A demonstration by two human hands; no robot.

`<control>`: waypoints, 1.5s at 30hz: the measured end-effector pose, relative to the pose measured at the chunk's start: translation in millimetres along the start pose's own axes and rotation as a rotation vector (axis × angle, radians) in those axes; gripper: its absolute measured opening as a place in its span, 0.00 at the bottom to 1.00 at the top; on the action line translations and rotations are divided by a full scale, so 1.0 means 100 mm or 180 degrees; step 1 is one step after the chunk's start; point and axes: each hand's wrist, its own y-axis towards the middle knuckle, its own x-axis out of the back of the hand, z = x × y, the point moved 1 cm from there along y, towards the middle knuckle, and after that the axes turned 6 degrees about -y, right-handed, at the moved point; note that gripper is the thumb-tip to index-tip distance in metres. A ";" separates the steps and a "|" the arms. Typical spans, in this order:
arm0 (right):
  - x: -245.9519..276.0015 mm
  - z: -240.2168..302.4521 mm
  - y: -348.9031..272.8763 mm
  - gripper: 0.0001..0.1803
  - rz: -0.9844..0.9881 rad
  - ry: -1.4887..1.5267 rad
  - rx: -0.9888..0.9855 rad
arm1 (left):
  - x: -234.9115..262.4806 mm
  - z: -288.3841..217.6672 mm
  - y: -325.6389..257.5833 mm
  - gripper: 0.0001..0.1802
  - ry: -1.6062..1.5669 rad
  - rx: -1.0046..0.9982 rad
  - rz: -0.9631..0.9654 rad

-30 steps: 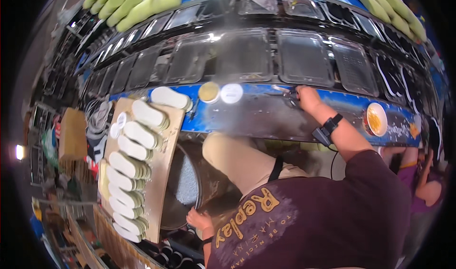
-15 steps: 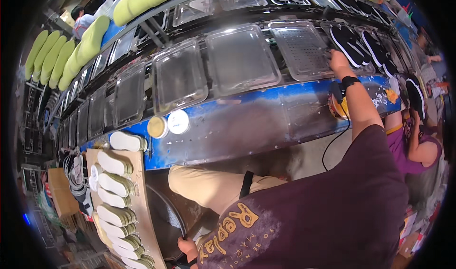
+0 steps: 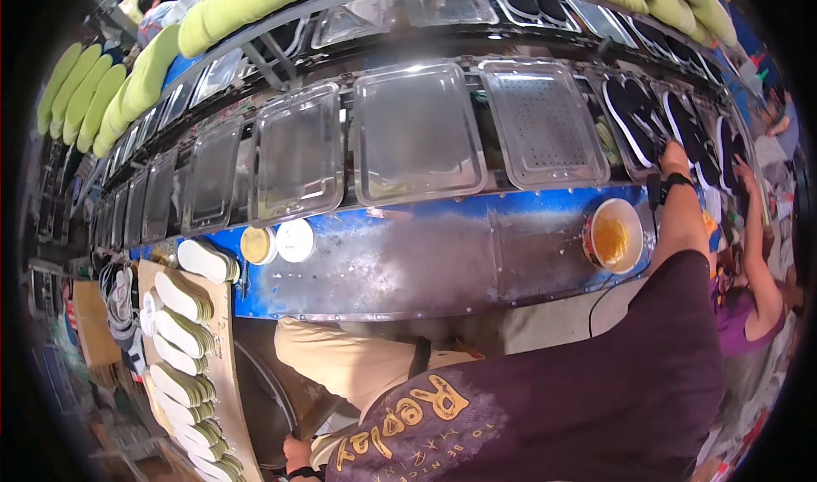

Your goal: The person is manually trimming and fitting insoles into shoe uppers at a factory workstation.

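My right hand (image 3: 672, 156), with a dark band at the wrist, reaches to the near edge of the trays at the right. Its fingers are bent beside a pair of black shoes with white soles (image 3: 631, 120); what they grip is partly hidden. Another black shoe (image 3: 688, 133) lies just past it. Below that arm stands a round tub (image 3: 614, 237) with yellow-orange contents and a dark cord beside it. At the lower left, my left hand (image 3: 296, 454) is closed at the rim of a large dark round container (image 3: 285, 388).
Clear plastic trays (image 3: 417, 133) line a rack, one perforated (image 3: 545, 125). White insoles in stacks (image 3: 183, 296) lie on a board (image 3: 234, 380). Two round lids (image 3: 295, 240) rest on the blue bench (image 3: 408, 261). A co-worker's hand (image 3: 745, 176) touches shoes at the far right.
My right hand has moved right along the trays, from the perforated tray's edge to the black shoes. The co-worker's arm has reached up to the shoes. The view has shifted, and the yellow-orange tub shows fully.
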 end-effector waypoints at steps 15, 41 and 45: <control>-0.02 0.68 -0.04 0.24 0.0009 0.0332 0.0420 | 0.07 -0.12 -0.34 0.14 -0.0158 0.0072 -0.0643; 2.69 5.93 -7.61 0.14 0.0662 0.2130 0.7792 | 0.24 0.26 -0.86 0.13 -0.4986 -0.0614 -0.1823; 2.56 5.86 -7.65 0.15 0.1003 0.1943 0.8110 | 0.22 0.55 -0.62 0.13 -0.3644 -0.0239 -0.2088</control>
